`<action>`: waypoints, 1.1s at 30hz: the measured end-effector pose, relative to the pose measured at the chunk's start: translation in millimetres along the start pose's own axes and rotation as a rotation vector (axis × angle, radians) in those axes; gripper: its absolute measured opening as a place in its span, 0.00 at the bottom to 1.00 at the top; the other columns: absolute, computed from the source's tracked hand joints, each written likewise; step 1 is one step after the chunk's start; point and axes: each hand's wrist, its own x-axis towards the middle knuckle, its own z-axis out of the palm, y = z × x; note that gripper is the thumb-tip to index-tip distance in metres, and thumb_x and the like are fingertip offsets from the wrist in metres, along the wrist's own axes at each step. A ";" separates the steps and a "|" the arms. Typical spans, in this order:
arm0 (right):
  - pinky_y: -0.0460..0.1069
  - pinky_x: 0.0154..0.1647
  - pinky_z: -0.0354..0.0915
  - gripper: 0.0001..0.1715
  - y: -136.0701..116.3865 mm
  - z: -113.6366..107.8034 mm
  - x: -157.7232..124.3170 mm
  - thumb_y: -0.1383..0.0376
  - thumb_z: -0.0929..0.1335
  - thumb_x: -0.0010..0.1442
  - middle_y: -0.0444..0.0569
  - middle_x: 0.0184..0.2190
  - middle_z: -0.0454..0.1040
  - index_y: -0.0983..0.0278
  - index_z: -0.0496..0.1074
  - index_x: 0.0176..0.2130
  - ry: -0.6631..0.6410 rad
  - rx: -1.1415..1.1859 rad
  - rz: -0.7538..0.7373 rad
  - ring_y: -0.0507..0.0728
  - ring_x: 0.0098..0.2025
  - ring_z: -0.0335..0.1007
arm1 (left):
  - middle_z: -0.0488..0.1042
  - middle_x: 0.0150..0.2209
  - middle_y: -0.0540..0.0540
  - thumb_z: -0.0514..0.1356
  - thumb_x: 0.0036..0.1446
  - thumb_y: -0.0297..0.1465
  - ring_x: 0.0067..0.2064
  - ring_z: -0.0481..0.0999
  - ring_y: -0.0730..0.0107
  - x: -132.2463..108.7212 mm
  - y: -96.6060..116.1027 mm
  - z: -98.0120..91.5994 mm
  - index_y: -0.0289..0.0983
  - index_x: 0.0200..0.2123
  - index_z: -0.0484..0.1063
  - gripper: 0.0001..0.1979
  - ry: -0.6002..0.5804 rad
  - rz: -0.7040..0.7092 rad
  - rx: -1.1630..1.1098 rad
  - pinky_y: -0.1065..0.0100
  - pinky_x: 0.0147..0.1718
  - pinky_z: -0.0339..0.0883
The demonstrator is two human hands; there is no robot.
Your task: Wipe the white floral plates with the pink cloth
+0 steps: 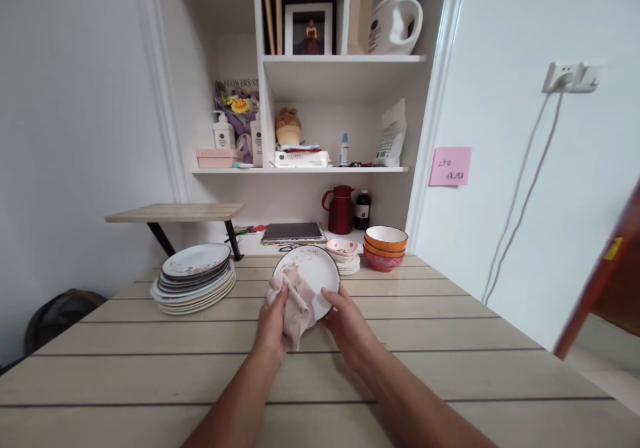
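Head view shows us tilting a white plate, dark-rimmed and patterned with flowers, above the wooden surface, just about at the middle of what we see. Our left hand is at the plate's eight o'clock side, thumb pressing a pink cloth onto it; the cloth drapes over the lower part of the plate's face, and the other left fingers are hidden, so we cannot tell how they lie. Our right hand pinches the rim around four o'clock, thumb on the face and the other fingers behind. Taking the plate as the centre of our clock, a stack of plates stands at nine o'clock, near a raised wooden shelf on dark legs. Toward two o'clock, just beside our plate, a small pink dish tops some little white plates, and a bit beyond them come nested bowls, orange over red. At one o'clock we have a red jug with a dark bottle beside it, and between eleven and twelve lies a flat dark panel.
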 end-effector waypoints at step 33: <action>0.56 0.42 0.71 0.29 -62.4 -48.0 11.5 0.54 0.73 0.53 0.55 0.43 0.80 0.64 0.70 0.51 -0.034 -0.360 0.109 0.64 0.42 0.77 | 0.81 0.43 0.37 0.71 0.45 0.42 0.43 0.80 0.55 -11.0 0.1 2.4 0.34 0.45 0.76 0.26 -0.329 -0.059 0.363 0.63 0.43 0.73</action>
